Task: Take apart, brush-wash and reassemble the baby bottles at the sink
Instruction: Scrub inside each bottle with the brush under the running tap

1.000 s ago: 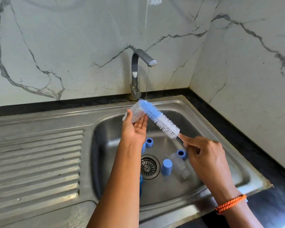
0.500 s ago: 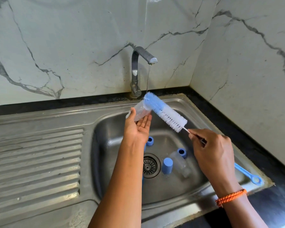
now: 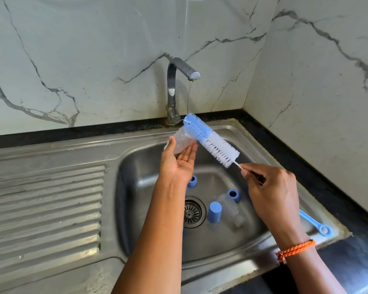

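**Brush under tap, bottle in left hand**

Left hand [image 3: 180, 161], frame centre, palm up, fingers curled loosely round clear bottle [image 3: 182, 142]. Bottle brush [image 3: 210, 140] slants from the tap [image 3: 179, 81] stream down-right, blue tip beside bottle. Right hand [image 3: 270, 192], lower right, pinches brush handle. Sink [image 3: 136, 219] basin below holds blue cap [image 3: 214, 212], blue rings, another clear bottle [image 3: 232, 209].
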Tool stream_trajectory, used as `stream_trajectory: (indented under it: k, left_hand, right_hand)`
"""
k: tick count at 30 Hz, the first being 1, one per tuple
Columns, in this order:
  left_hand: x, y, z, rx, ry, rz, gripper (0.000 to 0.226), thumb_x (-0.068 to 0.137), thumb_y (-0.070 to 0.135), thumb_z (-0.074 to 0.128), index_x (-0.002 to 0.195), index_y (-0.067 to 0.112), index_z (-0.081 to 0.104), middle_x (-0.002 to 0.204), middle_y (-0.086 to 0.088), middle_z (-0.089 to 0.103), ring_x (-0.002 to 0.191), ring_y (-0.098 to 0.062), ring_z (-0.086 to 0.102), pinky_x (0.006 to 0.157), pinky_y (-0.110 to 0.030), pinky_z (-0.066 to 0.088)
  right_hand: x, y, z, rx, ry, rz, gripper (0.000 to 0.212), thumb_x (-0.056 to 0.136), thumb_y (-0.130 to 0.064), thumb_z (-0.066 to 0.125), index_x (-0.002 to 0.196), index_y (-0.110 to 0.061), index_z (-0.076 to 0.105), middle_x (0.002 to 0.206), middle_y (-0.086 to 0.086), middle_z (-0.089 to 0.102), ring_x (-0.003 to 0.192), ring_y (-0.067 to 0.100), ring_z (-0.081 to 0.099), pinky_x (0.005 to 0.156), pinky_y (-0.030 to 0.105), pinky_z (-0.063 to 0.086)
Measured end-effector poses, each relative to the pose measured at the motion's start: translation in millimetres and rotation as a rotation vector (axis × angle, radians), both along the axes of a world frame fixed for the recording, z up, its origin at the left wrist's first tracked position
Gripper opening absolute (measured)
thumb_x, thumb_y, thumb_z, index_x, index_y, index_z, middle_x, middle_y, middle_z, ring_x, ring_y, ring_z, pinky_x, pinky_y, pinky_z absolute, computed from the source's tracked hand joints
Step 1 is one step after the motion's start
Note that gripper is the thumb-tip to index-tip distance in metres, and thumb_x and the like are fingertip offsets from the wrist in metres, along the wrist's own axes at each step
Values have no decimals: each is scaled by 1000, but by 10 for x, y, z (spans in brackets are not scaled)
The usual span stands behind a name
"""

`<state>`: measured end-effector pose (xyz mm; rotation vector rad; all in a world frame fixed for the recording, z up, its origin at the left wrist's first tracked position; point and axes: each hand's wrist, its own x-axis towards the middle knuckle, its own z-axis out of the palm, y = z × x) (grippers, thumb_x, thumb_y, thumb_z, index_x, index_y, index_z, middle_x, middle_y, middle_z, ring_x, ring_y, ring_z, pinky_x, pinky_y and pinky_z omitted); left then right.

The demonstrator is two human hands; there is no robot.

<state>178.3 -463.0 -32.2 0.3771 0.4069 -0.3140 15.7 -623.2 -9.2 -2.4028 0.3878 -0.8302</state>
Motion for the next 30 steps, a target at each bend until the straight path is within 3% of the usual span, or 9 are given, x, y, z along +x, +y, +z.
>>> stream_trajectory:
  k: [5, 8, 11, 14, 19, 25, 30]
  left_hand:
    - [89, 142, -41, -10, 1, 97, 53, 95, 30, 76, 133, -2, 58, 121, -23, 70, 114, -35, 70, 107, -44, 54]
    - [80, 101, -28, 108, -40, -5, 46, 92, 27, 79, 125, 1, 60, 118, -22, 69, 111, -35, 70, 102, -45, 57]
    - [26, 30, 10, 184, -128, -166, 46, 91, 26, 79, 128, 6, 61, 124, -22, 70, 115, -38, 69, 96, -56, 59]
    - [46, 59, 23, 130, -174, -141, 48, 93, 21, 78, 136, 8, 61, 133, -23, 65, 121, -42, 66, 95, -66, 56]
    - [89, 92, -1, 97, -104, -35, 47, 96, 19, 74, 139, 8, 59, 134, -22, 62, 119, -43, 66, 94, -60, 58]
    - [12, -31, -16, 323, -123, -178, 37, 100, 27, 69, 132, 11, 63, 125, -16, 71, 112, -36, 70, 89, -57, 60]
    - [4, -68, 2, 333, -123, -216, 37, 102, 28, 65, 133, 7, 61, 125, -18, 72, 113, -36, 70, 90, -54, 59]
  right_hand:
    - [-125, -72, -43, 2, 42, 5, 22, 91, -12, 76, 96, -32, 83, 77, -9, 76, 70, 22, 66, 61, 42, 57]
    - [-107, -62, -5, -17, -6, -21, 23, 91, -11, 77, 100, -30, 84, 81, -10, 78, 67, 18, 66, 59, 38, 56]
    - [-39, -70, 60, -12, -6, -67, 24, 92, -12, 75, 103, -31, 84, 86, -6, 79, 73, 24, 68, 63, 38, 56]
    - [-100, -73, 56, -37, 37, -55, 24, 92, -12, 75, 103, -32, 83, 86, -8, 79, 74, 24, 68, 62, 39, 57]
    - [-347, -156, -20, -100, 34, -58, 26, 89, -7, 80, 100, -30, 84, 82, -9, 78, 67, 21, 69, 55, 39, 57]
    - [-89, -47, 83, -89, 41, -77, 23, 90, -11, 75, 97, -32, 82, 85, -8, 77, 74, 27, 67, 60, 39, 56]
    - [71, 91, 168, -142, 2, -32, 22, 93, -9, 71, 98, -27, 82, 88, -6, 78, 75, 29, 66, 59, 41, 55]
